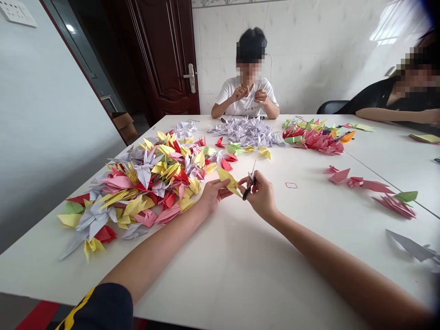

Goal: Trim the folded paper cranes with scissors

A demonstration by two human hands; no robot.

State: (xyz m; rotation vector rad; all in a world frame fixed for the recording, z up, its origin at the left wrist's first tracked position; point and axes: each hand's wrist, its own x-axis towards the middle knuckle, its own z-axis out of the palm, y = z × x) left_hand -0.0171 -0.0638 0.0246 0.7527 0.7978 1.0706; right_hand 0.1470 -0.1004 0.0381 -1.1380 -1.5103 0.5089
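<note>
My left hand (213,195) pinches a folded yellow paper crane (227,180) between thumb and fingers, above the white table (220,275). My right hand (261,195) is closed on small black-handled scissors (249,186), whose thin blades point up and away from me. The scissors sit right beside the yellow paper, and the two hands are close together. A large heap of multicoloured origami cranes (147,183) lies just left of my left hand.
Lilac paper cranes (245,131) and a red-pink and green heap (312,137) lie across the table. Pink and green pieces (364,185) lie to the right. A person in a white shirt (245,96) sits opposite, holding something thin. Another person in black (388,103) sits at the right.
</note>
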